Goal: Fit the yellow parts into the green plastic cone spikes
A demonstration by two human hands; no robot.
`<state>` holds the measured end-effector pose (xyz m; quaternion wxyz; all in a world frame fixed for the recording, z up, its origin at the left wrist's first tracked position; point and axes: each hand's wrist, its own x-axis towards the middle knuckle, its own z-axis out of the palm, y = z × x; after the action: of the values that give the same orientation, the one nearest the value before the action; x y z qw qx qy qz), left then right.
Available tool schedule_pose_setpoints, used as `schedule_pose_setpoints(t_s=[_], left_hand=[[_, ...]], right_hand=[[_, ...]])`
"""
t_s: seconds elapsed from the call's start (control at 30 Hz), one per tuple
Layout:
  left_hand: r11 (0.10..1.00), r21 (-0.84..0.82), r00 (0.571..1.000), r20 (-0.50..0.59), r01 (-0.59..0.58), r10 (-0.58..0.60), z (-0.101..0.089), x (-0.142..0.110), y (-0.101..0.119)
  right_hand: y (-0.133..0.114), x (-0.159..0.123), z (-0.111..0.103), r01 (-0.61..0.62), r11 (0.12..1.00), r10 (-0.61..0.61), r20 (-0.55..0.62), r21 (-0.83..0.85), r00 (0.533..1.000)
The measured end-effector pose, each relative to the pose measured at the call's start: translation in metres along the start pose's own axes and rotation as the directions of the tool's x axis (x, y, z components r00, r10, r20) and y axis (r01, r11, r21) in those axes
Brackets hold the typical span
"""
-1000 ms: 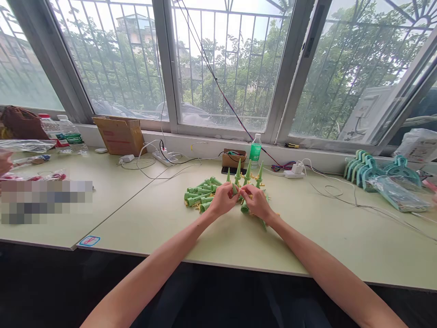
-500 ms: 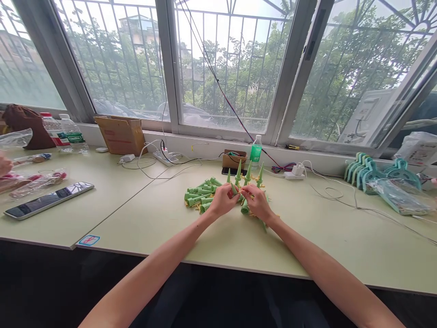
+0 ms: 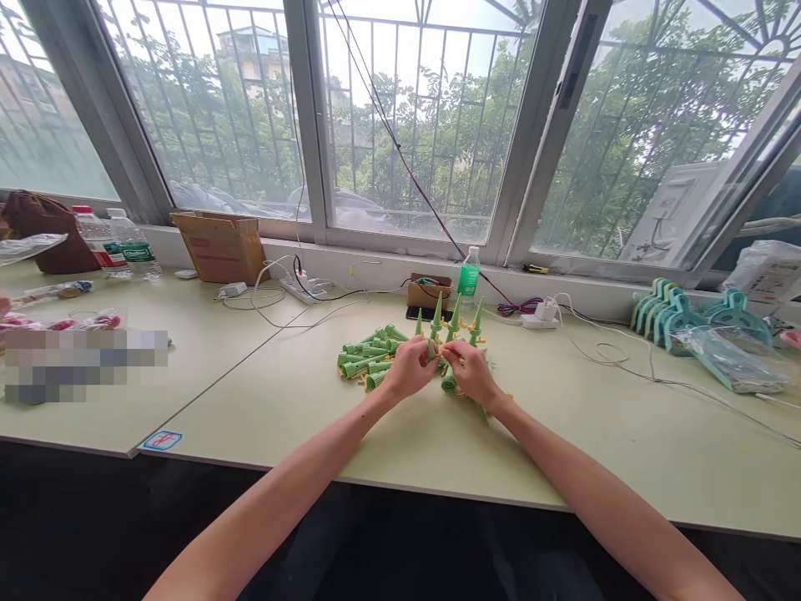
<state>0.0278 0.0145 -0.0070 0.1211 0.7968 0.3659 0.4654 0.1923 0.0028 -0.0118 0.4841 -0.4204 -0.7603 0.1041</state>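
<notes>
My left hand (image 3: 408, 369) is closed around a green plastic cone (image 3: 430, 346), whose pointed tip shows above the fingers. Right beside it, my right hand (image 3: 471, 371) is pinched at the base of that cone; whatever lies between its fingertips is too small to make out. Several green spiked pieces (image 3: 478, 320) with yellow pegs stand upright just behind both hands. To the left lies a heap of green tubes (image 3: 360, 365) with yellow bits among them. Under my right hand another green tube (image 3: 449, 381) points its round end toward me.
A green-labelled bottle (image 3: 469, 274) and a small cardboard box (image 3: 429, 292) stand behind the pieces. White cables and a power strip (image 3: 306, 289) run along the wall. Teal hangers (image 3: 669, 313) lie at right. A bigger carton (image 3: 219, 249) and two bottles stand at left.
Both hands stay in nearly the same place, with only slight finger movement around the green cone. At the far left, a clear plastic bag has shifted a little.
</notes>
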Motion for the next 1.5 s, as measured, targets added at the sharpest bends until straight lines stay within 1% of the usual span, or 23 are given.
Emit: schedule_pose_setpoints(t_s=[0.37, 0.7, 1.0, 1.07, 1.13, 1.3, 1.4, 1.5], left_hand=[[1.0, 0.026, 1.0, 0.014, -0.004, 0.004, -0.0017, 0.0005, 0.003], [0.999, 0.037, 1.0, 0.02, -0.004, 0.003, -0.0017, 0.0, 0.0022], [0.999, -0.043, 1.0, -0.004, 0.012, -0.012, 0.0032, -0.0001, -0.0029], [0.994, -0.095, 0.999, 0.001, 0.045, -0.045, 0.0032, 0.0005, -0.0023], [0.976, -0.191, 0.994, 0.029, 0.11, -0.106, 0.003, 0.0014, -0.0008], [0.853, -0.432, 0.957, 0.124, 0.291, -0.264, 0.0031, 0.0044, 0.0029], [0.771, -0.521, 0.931, 0.204, 0.365, -0.302, 0.0038, 0.0063, 0.0035], [0.731, -0.557, 0.919, 0.257, 0.395, -0.301, 0.0036, 0.0071, 0.0034]], right_hand=[[-0.0019, -0.0006, 0.0, 0.001, 1.0, -0.001, 0.012, -0.017, 1.0], [-0.0045, -0.0005, -0.0003, -0.008, 1.0, 0.008, 0.003, 0.002, 1.0], [-0.0036, 0.0003, -0.0004, -0.019, 1.0, 0.017, -0.105, -0.013, 0.994], [-0.0032, 0.0008, -0.0009, -0.024, 1.0, 0.022, -0.133, -0.014, 0.991], [-0.0029, 0.0012, -0.0017, -0.027, 0.999, 0.025, -0.157, -0.016, 0.987], [-0.0031, 0.0016, -0.0031, -0.007, 1.0, 0.003, -0.178, -0.017, 0.984], [-0.004, 0.0015, -0.0031, 0.02, 1.0, -0.021, -0.165, -0.007, 0.986], [-0.0045, 0.0016, -0.0029, 0.034, 0.999, -0.031, -0.159, 0.011, 0.987]])
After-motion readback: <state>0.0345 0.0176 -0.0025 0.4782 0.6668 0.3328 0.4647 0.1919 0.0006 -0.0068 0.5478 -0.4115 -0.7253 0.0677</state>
